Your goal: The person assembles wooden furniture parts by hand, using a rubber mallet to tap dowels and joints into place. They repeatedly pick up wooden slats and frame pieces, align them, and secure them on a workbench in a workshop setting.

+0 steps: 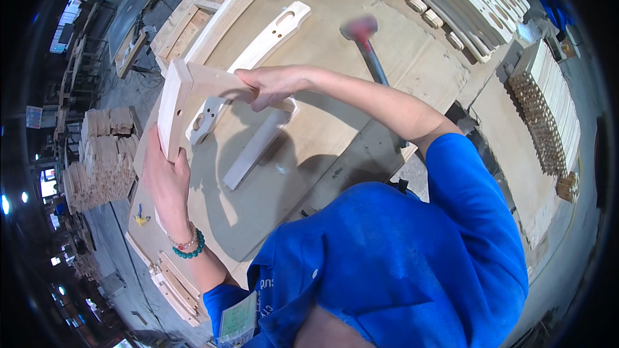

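Observation:
Both my hands hold an angled piece of pale wood, a joined frame part (173,106), raised over the table (335,122). My left hand (166,174) is closed round the lower end of its upright-looking leg, which has a small hole. My right hand (274,87) grips the far end of its cross rail (213,77). Below the rail, a slotted, curved wooden slat (274,32) lies on the table, partly covered by my right hand. A pale end with holes (205,119) shows beneath the rail. Nearer me lies a straight wooden bar (258,148).
A mallet (361,29) with a dark red head lies beyond my right forearm. Curved slotted boards (458,0) are stacked at the far right, more slats (548,103) to the right. Wooden parts (219,22) lie at far left; stacked wood (106,154) stands beyond the left edge.

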A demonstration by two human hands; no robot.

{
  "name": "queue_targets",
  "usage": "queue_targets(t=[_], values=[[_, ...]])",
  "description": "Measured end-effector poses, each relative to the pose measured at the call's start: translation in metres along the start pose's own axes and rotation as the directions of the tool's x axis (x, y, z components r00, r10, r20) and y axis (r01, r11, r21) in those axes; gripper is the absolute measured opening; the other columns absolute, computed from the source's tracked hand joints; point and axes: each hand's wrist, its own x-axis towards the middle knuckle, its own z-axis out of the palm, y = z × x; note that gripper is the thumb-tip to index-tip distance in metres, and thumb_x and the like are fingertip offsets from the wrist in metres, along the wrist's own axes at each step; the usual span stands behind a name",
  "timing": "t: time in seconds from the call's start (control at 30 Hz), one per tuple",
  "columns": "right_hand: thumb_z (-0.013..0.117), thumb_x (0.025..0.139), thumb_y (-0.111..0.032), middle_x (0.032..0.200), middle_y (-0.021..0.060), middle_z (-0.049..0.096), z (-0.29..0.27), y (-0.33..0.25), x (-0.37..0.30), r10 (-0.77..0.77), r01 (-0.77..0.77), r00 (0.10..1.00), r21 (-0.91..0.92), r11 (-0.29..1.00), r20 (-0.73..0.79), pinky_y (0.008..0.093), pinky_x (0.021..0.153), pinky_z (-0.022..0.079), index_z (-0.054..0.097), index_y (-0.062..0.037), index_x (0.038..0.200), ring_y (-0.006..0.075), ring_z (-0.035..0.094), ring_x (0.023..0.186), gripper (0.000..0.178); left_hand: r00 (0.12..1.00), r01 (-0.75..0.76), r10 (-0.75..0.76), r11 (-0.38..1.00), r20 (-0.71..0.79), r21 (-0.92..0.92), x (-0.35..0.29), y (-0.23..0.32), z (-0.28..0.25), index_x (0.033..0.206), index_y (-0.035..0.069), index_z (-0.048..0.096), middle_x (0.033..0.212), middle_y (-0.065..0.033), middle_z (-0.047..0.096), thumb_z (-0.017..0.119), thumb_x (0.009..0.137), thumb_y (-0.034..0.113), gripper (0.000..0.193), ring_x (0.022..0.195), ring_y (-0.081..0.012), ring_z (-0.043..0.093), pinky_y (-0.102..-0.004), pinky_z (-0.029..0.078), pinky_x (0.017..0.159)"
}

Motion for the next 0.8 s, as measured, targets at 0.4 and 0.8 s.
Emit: queue_targets(t=[0.4, 0.8], values=[[0.073, 0.072, -0.020, 0.122, 0.0148, 0.050, -0.040, 0.054, -0.011, -0.058, 0.058, 0.993, -0.005, 0.998, -0.101, 0.0315, 0.089, 0.044, 0.042, -0.0042, 0.131, 0.0213, 0.053, 0.103, 0.069, 0.996, 0.078, -0.082, 0.991, -0.038, -0.108, -0.044, -0.089, 0.038, 0.119, 0.004, 0.048, 0.087, -0.0166, 0.058, 0.053, 0.079, 0.002, 0.040, 0.078, -0.0285, 0.057, -0.0356, 0.046, 0.074], [0.079, 0.066, -0.034, 0.086, 0.0166, 0.064, 0.006, 0.017, 0.015, -0.017, 0.097, 0.992, -0.664, 0.742, 0.126, 0.0434, 0.075, 0.047, 0.058, 0.0012, 0.090, 0.0331, 0.062, 0.089, 0.048, 0.992, 0.094, -0.099, 0.994, -0.077, -0.063, -0.042, -0.078, 0.032, 0.114, 0.004, 0.049, 0.081, -0.0088, 0.056, 0.053, 0.080, 0.002, 0.035, 0.070, -0.0205, 0.052, -0.0323, 0.046, 0.068]])
